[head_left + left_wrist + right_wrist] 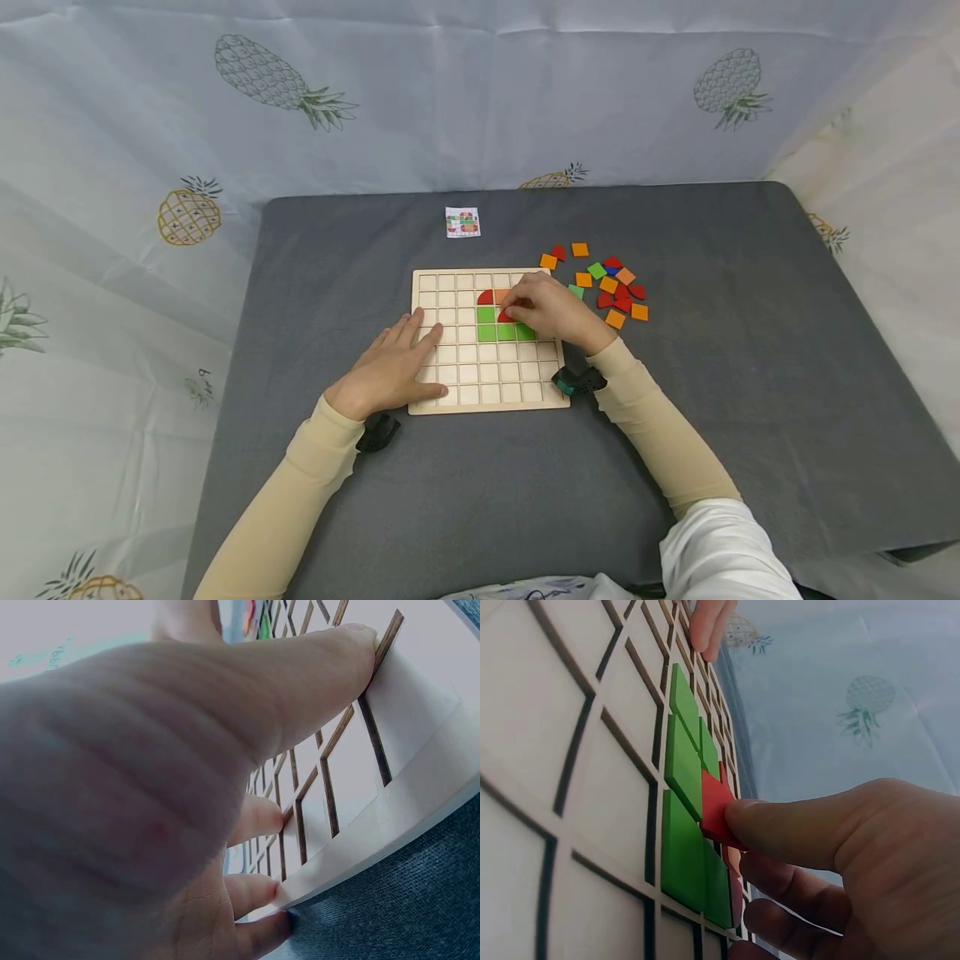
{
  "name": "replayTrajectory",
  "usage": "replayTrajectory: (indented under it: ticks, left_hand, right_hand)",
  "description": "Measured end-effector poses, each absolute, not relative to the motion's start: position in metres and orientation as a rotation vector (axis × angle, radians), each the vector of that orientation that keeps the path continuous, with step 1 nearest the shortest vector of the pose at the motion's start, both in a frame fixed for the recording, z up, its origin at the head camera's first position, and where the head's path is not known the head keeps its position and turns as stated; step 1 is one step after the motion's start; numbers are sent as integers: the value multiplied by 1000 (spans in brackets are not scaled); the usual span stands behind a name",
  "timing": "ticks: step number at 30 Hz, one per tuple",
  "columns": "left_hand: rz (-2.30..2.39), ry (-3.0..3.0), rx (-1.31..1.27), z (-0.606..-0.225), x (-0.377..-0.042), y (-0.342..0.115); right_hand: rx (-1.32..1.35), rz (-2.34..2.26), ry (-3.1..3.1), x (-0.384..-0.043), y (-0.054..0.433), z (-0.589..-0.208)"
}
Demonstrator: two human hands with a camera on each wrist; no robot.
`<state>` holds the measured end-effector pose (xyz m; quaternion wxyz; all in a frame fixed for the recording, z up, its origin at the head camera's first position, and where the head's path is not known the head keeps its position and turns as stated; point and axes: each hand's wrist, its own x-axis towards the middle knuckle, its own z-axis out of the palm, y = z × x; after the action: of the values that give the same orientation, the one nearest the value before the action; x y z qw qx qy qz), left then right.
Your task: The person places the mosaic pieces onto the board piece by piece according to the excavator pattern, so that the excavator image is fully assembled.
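A pale wooden grid board point(457, 375) lies on the table. My left hand point(384, 367) rests on its left side with the fingers spread; in the left wrist view the thumb point(315, 682) presses the grid. Between thumb and fingers, my right hand point(551, 308) pinches a red quarter-circle tile point(717, 806) at the board's upper right part. That tile is tilted against green square tiles point(681, 855) set in the grid. Another red rounded tile point(485, 297) and an orange tile point(501, 296) sit in the row above. The right hand hides some cells.
Loose orange, red, green and blue tiles point(615, 319) are scattered right of the board. A small printed pattern card point(462, 222) lies behind it. The grey-covered table point(337, 250) meets a pineapple-print curtain point(450, 100) at the back.
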<state>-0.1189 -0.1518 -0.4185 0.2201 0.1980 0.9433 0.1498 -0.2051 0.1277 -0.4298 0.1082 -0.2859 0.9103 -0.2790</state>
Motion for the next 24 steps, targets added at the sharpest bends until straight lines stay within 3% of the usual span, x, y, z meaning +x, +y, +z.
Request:
replayTrajectory:
  ticks: [13, 24]
  left_hand:
    - [423, 2627, 554, -419, -118, -152]
    - [424, 2624, 556, -419, -119, -152]
  right_hand:
    - [-797, -695, 2733, -202, 123, -432]
    - [-670, -1052, 2603, -205, 147, -421]
